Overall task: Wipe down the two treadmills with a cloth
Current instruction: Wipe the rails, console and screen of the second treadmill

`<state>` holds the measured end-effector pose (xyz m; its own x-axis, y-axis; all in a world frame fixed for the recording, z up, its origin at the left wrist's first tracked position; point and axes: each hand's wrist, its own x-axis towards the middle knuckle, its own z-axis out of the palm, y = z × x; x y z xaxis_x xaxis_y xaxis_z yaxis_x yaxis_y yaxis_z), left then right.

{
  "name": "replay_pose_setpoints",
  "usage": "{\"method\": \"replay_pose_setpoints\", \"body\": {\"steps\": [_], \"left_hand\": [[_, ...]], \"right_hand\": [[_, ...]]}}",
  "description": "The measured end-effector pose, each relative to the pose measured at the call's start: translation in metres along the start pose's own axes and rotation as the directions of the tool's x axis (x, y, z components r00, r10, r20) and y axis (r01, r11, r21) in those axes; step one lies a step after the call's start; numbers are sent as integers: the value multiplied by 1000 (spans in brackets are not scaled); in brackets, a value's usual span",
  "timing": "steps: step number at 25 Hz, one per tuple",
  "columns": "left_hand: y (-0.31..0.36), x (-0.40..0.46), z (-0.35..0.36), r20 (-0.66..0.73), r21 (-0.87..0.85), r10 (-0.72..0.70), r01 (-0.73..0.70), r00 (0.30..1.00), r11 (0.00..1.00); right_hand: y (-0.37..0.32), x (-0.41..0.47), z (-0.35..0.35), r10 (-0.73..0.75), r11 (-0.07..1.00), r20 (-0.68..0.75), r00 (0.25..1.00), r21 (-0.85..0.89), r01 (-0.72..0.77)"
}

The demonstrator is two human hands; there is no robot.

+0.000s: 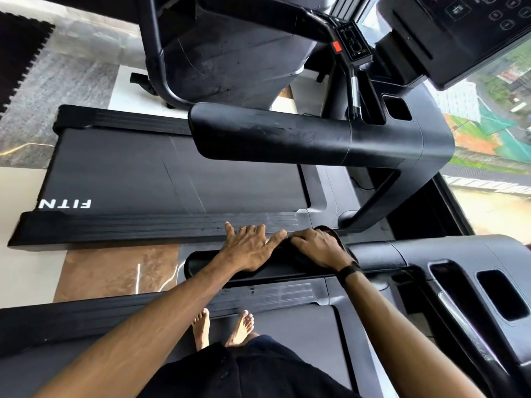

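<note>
A dark cloth (290, 255), judged soft, light and limp, is bunched on the near treadmill's handrail (382, 255). It is gripped under the right hand (317, 248); at nine o'clock, the left hand (250, 248) is laid flat, fingers spread. Bunching aids hold.

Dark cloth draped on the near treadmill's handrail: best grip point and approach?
Grip the dark cloth where it bunches on top of the black padded handrail, coming from above, fingers curling over the far edge. It drapes across the rounded rail, so the crown is the accessible fold. The right hand already holds there; the left hand lies beside.
</note>
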<state>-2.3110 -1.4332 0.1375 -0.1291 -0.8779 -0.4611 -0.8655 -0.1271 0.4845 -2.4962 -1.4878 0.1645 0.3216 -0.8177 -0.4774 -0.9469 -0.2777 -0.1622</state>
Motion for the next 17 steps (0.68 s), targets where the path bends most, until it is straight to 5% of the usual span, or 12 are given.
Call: {"method": "replay_pose_setpoints", "body": {"steps": [2, 5, 8, 11, 14, 17], "left_hand": [[0, 0, 0, 4, 25, 5, -5, 1000, 1000], [0, -1, -1, -2, 34, 10, -10, 1000, 999], [-1, -1, 1, 22, 54, 25, -26, 999, 998], [-1, 0, 1, 31, 68, 36, -38, 999, 997], [-1, 0, 2, 25, 51, 32, -34, 999, 998], [-1, 0, 2, 39, 54, 39, -42, 998, 998]], "right_hand": [[6, -36, 9, -136, 986, -222, 965, 67, 155], [46, -50, 3, -164, 978, -352, 922, 65, 199], [70, -22, -29, 109, 994, -133, 985, 19, -108], [55, 16, -35, 333, 943, 146, 932, -70, -326], [17, 19, -20, 216, 974, 126, 968, -104, -203], [-2, -22, 2, -2, 1000, -163, 987, 19, 5]]}}
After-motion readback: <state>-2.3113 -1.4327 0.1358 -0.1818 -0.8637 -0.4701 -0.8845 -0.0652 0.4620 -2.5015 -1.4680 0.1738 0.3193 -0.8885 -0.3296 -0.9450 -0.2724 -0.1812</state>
